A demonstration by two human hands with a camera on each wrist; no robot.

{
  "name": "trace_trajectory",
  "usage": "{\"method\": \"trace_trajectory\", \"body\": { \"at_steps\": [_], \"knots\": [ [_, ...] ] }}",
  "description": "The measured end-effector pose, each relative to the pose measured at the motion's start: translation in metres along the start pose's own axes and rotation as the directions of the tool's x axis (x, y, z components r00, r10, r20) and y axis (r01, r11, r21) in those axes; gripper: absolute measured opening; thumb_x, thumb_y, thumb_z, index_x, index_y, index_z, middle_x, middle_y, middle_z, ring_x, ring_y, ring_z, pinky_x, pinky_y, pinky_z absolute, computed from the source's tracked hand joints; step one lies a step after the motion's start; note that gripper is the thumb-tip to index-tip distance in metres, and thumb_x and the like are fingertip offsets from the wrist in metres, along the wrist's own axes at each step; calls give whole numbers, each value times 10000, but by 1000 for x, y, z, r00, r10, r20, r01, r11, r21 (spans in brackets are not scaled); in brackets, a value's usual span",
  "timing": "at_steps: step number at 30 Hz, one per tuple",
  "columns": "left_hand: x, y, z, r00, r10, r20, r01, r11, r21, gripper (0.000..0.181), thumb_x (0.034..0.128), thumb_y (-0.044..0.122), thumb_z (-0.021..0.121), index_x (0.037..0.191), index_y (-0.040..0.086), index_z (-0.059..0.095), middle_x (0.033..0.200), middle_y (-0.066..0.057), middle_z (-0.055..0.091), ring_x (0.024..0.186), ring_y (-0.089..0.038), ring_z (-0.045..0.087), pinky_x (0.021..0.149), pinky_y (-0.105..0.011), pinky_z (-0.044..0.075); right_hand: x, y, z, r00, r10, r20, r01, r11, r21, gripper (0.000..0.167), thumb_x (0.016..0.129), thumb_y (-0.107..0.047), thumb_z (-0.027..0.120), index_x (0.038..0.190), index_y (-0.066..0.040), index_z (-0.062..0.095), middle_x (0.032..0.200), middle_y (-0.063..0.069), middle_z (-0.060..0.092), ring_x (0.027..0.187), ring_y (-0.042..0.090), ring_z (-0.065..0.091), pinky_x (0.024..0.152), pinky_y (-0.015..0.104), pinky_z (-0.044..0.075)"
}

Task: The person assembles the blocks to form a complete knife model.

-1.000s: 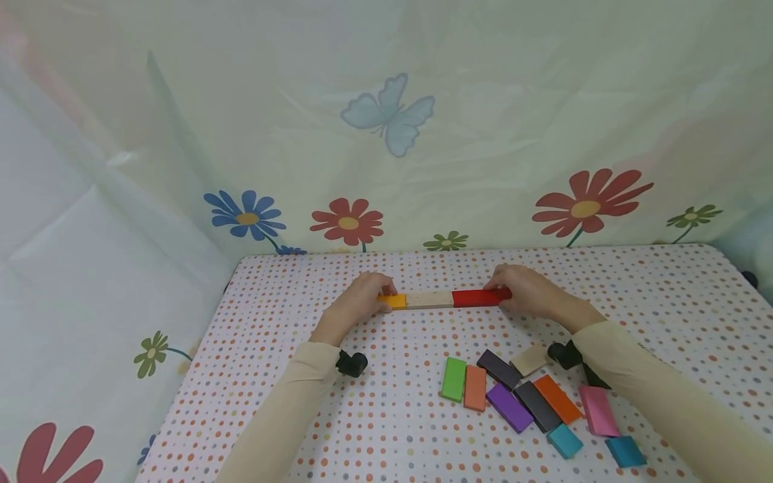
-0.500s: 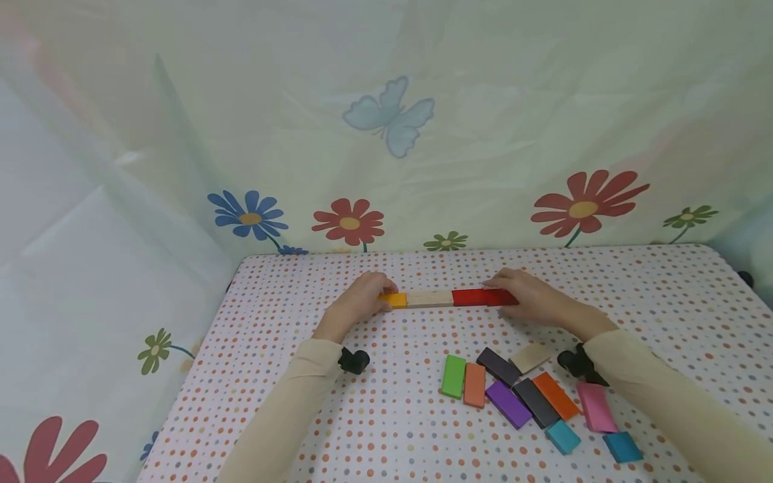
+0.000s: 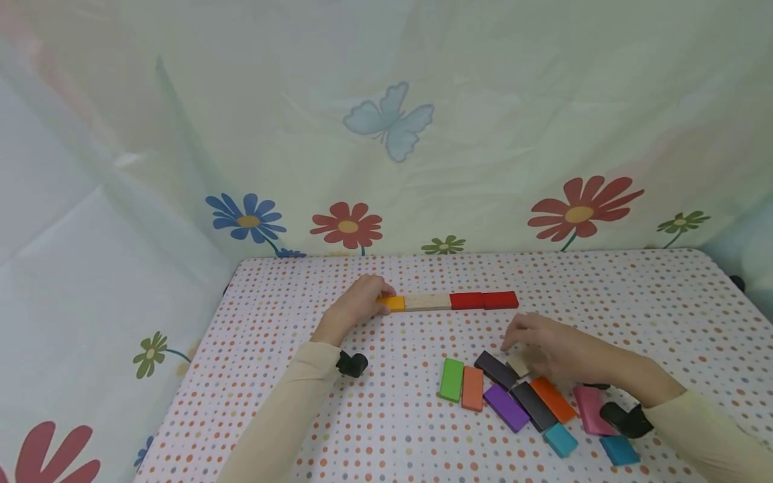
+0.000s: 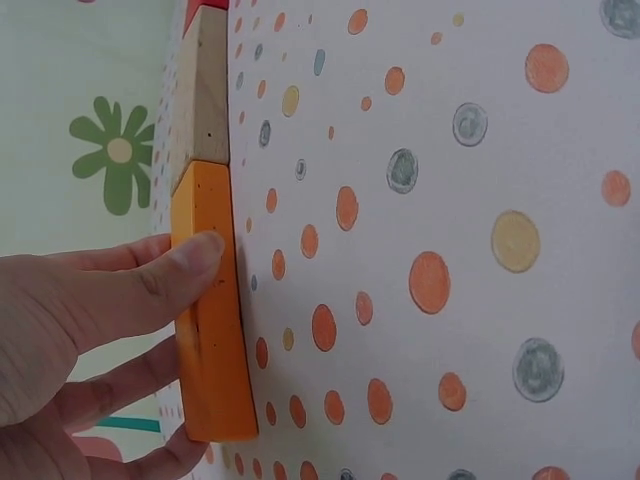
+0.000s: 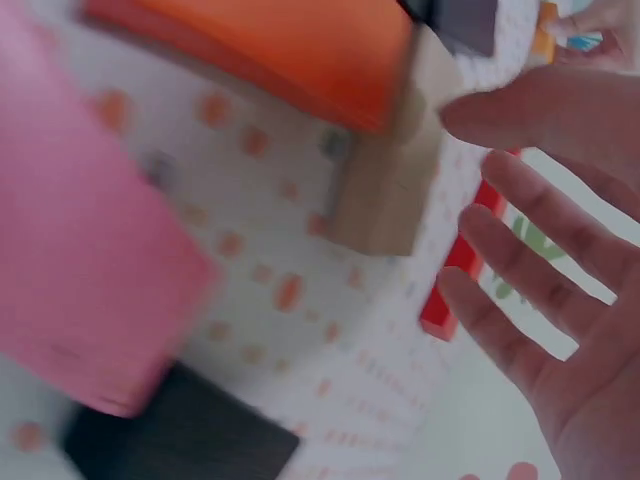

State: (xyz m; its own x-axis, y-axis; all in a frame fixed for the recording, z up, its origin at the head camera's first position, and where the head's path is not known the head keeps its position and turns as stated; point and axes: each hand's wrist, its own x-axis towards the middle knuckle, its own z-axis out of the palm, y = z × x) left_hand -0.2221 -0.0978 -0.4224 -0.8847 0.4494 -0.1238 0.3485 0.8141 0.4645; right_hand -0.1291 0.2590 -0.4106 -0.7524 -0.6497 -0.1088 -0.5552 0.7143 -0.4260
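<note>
Toward the back of the dotted table, blocks lie end to end in a row. My left hand (image 3: 356, 302) pinches the yellow-orange block (image 4: 218, 350) at the row's left end, thumb on its near face and fingers behind. To its right come a plain wooden block (image 3: 427, 302) and two red blocks (image 3: 467, 301), the outer one (image 3: 501, 300) slightly out of line. My right hand (image 3: 555, 345) hovers, fingers spread and holding nothing, over a loose wooden block (image 5: 385, 195). In the head view that hand partly covers the block.
Loose blocks lie front right: green (image 3: 451, 380), salmon (image 3: 473, 389), purple (image 3: 506, 408), two dark ones (image 3: 534, 406), orange (image 3: 553, 400), pink (image 3: 592, 410) and two blue (image 3: 561, 440). Behind the table (image 3: 362, 416) hangs a flowered cloth (image 3: 290, 134).
My right hand has let go of the outer red block and moved toward me, over the loose blocks. That red block sits further right than a second ago. My left hand stays put.
</note>
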Motion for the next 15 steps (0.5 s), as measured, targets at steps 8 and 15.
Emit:
{"method": "trace_trajectory", "body": {
  "at_steps": [8, 15],
  "knots": [
    [0, 0, -1, 1000, -17, -4, 17, 1000, -14, 335, 924, 36, 789, 1255, 13, 747, 1204, -114, 725, 1112, -261, 639, 1051, -379, 518, -12, 14, 8, 1000, -18, 15, 18, 1000, 13, 370, 830, 21, 836, 1121, -197, 767, 1125, -76, 616, 1016, 159, 577, 842, 380, 601],
    [1, -1, -3, 1000, -9, 19, 10, 1000, -16, 338, 924, 39, 788, 1259, 17, 749, 1230, -110, 731, 1136, -265, 639, 1050, -384, 521, -7, 18, 12, 999, -47, -12, 48, 999, 17, 318, 831, -24, 864, 1109, -160, 790, 1038, -113, 608, 911, 62, 566, 768, 288, 591]
  ]
}}
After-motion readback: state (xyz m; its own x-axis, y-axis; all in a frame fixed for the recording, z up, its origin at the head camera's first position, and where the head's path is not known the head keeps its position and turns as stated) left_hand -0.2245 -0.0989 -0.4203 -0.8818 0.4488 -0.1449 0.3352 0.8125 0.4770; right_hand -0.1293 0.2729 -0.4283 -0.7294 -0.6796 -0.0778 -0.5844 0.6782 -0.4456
